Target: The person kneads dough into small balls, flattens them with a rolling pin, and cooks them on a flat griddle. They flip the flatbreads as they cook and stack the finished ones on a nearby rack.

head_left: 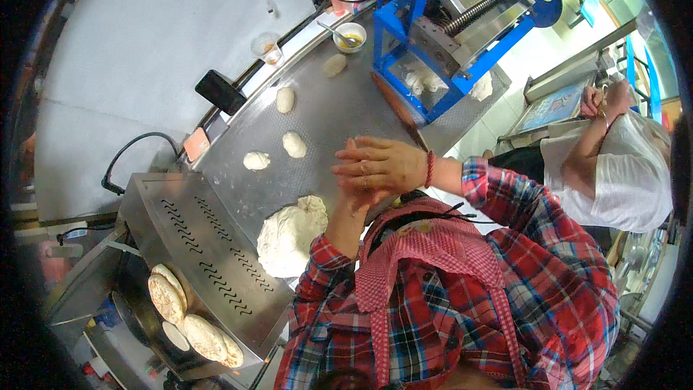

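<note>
My right hand [387,165], with a red cord bracelet at the wrist, lies flat across my left hand [354,200]. The palms face each other, and whatever may be between them is hidden. Both hands are above the near edge of a metal worktop [335,114]. Just left of my left forearm sits a large lump of white dough [289,238]. Farther off are small dough pieces, among them a rough one [256,160], two smooth ones [294,144] and a duller one [335,65]. A brown tapered wooden stick [398,105] reaches toward my right hand.
A blue-framed roller machine [460,27] stands at the far right, dough beneath it. A bowl with a spoon [349,38], a plastic cup [266,47] and a black phone [221,92] line the back. Flatbreads [203,336] rest at the metal cooker [216,249]. Another person [612,168] is at right.
</note>
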`<state>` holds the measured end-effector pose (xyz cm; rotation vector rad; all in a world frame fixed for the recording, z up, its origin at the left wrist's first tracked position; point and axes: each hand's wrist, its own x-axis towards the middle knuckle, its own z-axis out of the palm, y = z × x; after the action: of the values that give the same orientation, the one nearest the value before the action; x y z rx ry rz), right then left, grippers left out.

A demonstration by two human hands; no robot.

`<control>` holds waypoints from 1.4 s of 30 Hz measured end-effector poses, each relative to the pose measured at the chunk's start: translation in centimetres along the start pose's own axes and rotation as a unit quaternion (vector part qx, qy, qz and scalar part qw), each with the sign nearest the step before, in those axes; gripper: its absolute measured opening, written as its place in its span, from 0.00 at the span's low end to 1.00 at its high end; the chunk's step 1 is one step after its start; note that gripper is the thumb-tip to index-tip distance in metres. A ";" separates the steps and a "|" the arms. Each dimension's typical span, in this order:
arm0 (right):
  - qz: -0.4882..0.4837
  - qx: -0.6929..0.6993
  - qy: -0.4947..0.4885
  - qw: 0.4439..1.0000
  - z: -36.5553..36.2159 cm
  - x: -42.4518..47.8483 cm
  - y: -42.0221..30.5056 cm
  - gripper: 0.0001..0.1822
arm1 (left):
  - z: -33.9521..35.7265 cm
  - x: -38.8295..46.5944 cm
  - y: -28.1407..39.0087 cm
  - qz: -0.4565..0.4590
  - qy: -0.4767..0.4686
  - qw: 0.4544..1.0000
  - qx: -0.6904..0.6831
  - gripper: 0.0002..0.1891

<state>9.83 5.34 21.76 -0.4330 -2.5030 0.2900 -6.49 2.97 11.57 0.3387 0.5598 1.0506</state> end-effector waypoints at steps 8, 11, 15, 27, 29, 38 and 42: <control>0.454 0.583 0.257 0.622 6.5 0.3 2.6 0.31 | 5.8 2.1 1.9 0.300 0.146 0.846 0.415 0.26; 0.320 0.363 0.201 0.852 5.3 0.8 2.4 0.27 | 5.8 2.7 2.0 0.066 0.243 0.966 0.056 0.26; -0.024 0.129 0.022 0.991 4.4 0.5 5.5 0.29 | 0.5 0.3 0.9 -0.069 0.081 0.988 -0.110 0.24; 0.513 -0.175 0.106 0.834 12.6 3.7 29.7 0.32 | -1.2 0.0 1.4 0.037 0.217 0.969 -0.109 0.24; 0.543 -0.194 0.050 0.815 13.2 4.2 32.1 0.34 | -2.0 -1.7 0.8 0.075 0.210 0.969 -0.110 0.23; 0.372 -0.115 0.198 0.899 14.7 7.0 25.9 0.27 | -3.1 -2.5 2.7 0.134 0.359 0.918 0.105 0.17; 0.281 -0.115 -0.082 0.949 22.9 1.8 15.0 0.26 | -4.3 -0.7 4.8 0.310 0.316 0.815 0.375 0.13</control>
<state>-1.16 17.38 -0.36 -1.2698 -2.5324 0.2562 -12.75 4.56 10.76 0.9264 1.5566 1.5543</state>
